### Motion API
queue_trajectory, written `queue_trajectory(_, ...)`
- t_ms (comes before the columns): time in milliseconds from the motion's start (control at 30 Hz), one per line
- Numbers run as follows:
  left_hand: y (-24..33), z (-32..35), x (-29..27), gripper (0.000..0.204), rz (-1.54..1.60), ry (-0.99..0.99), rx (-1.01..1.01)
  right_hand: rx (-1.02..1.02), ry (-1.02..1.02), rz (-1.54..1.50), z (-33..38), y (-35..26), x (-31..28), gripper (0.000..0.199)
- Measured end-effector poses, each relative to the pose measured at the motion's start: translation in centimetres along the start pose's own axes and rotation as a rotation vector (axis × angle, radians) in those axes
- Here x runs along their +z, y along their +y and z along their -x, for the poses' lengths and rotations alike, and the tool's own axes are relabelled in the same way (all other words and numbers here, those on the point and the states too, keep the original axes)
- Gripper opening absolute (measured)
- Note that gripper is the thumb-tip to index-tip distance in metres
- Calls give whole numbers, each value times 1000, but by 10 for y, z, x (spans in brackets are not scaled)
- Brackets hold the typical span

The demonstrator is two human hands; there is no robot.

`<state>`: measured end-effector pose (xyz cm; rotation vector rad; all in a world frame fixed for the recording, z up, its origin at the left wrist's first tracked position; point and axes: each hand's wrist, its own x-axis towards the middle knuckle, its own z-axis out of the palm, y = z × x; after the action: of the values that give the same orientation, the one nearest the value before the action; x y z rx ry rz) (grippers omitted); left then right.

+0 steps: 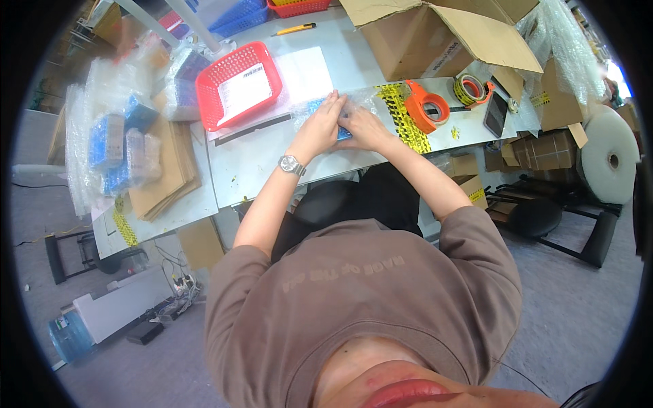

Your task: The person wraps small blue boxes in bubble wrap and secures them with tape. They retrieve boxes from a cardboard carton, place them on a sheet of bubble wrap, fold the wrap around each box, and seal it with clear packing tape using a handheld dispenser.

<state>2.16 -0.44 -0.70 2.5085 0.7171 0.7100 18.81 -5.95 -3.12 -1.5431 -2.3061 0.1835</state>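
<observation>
At the near edge of the white table, both of my hands are on a small blue package in clear bubble wrap. My left hand, with a silver watch at its wrist, lies over the package's left part, fingers long and close together. From the other side my right hand grips the wrap with bent fingers, its fingertips meeting the left hand's. Much of the package is hidden under my hands. White paper lies just beyond them.
A red basket holding a printed sheet stands left, near bubble-wrapped blue packages and brown cardboard sheets. To the right are an orange tape dispenser, another tape roll, a phone and an opened carton. A yellow cutter lies behind.
</observation>
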Motion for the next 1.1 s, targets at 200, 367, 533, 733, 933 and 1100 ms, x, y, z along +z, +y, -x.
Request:
queue_trajectory(200, 3, 20, 7, 53, -258, -42, 64, 76, 379, -103, 13, 0, 21, 74)
queue_trajectory(367, 8, 43, 21, 58, -303, 3, 88, 503, 683, -38, 36, -35, 20, 98)
queue_trajectory(533, 4, 47, 36, 54, -476, 33, 94, 188, 553, 127, 42, -29, -42, 72)
queue_trajectory(733, 18, 46, 37, 39, -524, 197, 53, -5, 318, 43, 66, 26, 3, 40)
queue_trajectory(933, 24, -31, -40, 87, -226, -106, -262, 44, 316, -32, 68, 18, -4, 40)
queue_trajectory(1100, -50, -24, 21, 118, -340, -154, 73, 89, 313, -154, 59, 29, -13, 35)
